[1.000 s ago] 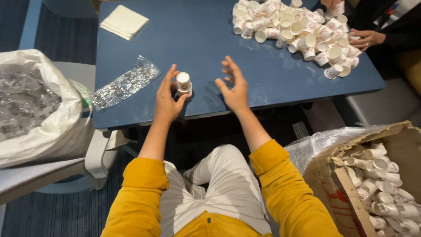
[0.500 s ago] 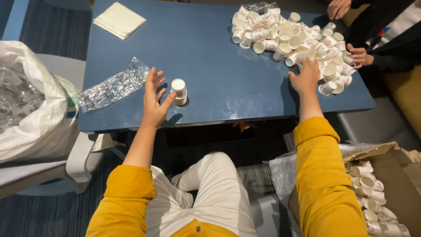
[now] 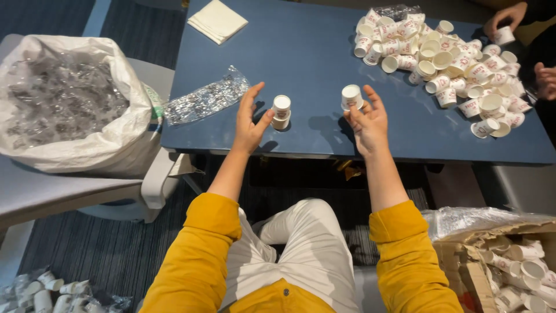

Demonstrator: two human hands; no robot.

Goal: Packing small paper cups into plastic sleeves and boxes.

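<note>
Head view: the right hand (image 3: pixel 367 120) pinches 1 paper cup (image 3: pixel 351 97) above the blue tabletop (image 3: pixel 313 58). The left hand (image 3: pixel 250 119), fingers spread, steadies a short cup stack (image 3: pixel 281 111). Seating the cup squarely looks wise.

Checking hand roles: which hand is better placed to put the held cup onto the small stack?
Right, probably. The right hand already holds a paper cup upside down, close to the small stack. The left hand is open and empty beside that stack, better placed to steady it.
</note>
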